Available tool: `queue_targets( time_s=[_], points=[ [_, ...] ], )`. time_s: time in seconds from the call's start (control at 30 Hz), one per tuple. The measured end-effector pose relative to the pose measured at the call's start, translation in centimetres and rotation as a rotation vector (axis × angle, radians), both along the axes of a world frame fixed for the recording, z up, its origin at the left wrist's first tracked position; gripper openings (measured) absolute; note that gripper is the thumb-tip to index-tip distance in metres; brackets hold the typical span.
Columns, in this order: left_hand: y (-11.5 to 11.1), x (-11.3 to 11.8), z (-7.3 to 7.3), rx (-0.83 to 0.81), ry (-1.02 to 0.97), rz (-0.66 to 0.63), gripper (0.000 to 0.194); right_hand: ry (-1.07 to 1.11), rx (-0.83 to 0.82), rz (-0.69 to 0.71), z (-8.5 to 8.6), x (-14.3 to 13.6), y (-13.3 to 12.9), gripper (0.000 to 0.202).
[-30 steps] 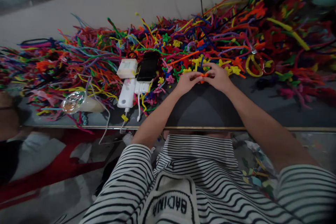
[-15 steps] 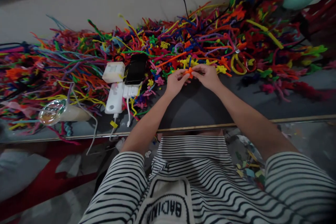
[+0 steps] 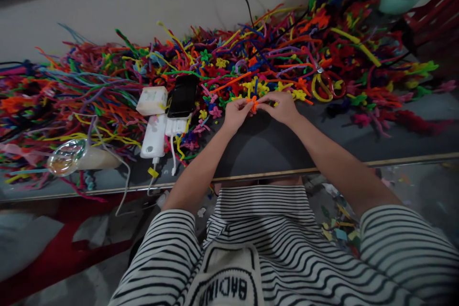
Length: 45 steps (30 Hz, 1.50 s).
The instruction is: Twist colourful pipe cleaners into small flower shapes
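Observation:
A small orange pipe-cleaner flower [image 3: 254, 103] is pinched between my two hands above the near part of the dark table [image 3: 265, 148]. My left hand [image 3: 236, 114] grips it from the left with thumb and forefinger. On its other side, my right hand [image 3: 281, 105] holds it with closed fingertips. A blue stem [image 3: 256, 87] stands up just behind the flower; whether it is joined cannot be told. Yellow pipe-cleaner flowers [image 3: 299, 94] lie just beyond my right hand.
Heaped colourful pipe cleaners [image 3: 118, 71] run along the wall. At left are a black phone [image 3: 183, 95], a white power bank [image 3: 153, 136], a white box [image 3: 152, 100] and a tipped plastic cup [image 3: 96, 158]. Yellow-and-red scissors [image 3: 322, 88] lie to the right.
The whole view has shifted slightly. My right hand's fingers have straightened a little at the orange flower, and both hands still hold it.

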<state>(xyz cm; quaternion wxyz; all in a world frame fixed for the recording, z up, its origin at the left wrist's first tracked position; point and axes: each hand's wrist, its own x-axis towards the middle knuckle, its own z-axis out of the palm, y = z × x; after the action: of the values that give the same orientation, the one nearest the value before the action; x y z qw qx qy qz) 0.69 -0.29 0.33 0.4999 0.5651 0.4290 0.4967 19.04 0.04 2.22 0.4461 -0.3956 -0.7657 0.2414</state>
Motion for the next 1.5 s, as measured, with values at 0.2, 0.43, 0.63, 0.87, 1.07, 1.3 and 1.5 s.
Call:
queue_targets(
  time_s=[0.2,0.43,0.63,0.87,1.07,1.3,1.5],
  points=[
    [-0.1,-0.1,-0.3,0.028,0.056,0.043,0.023,-0.048,-0.03,0.012,-0.2,-0.3,-0.1,0.032],
    [-0.2,-0.3,-0.6,-0.004,0.094,0.076,0.013,0.01,-0.088,0.038,-0.3,-0.7,-0.2,0.034],
    [-0.3,-0.3,-0.5,0.001,0.088,0.023,0.015,0.07,-0.093,0.069,0.1,-0.7,-0.4,0.022],
    [-0.2,0.3,-0.4,0.075,0.081,0.138,0.018,0.306,-0.193,-0.02,0.0,-1.4,-0.5,0.027],
    [-0.5,0.9,-0.3,0.192,0.137,0.287,0.014,0.437,-0.361,0.01,-0.1,-1.9,-0.2,0.044],
    [-1.6,1.0,0.4,0.279,0.174,0.288,0.018,0.676,-0.709,0.179,0.8,-2.6,-1.4,0.048],
    [-2.0,1.1,0.8,0.299,0.17,0.28,0.021,0.774,-0.829,0.189,1.1,-3.0,-2.1,0.04]
  ],
)
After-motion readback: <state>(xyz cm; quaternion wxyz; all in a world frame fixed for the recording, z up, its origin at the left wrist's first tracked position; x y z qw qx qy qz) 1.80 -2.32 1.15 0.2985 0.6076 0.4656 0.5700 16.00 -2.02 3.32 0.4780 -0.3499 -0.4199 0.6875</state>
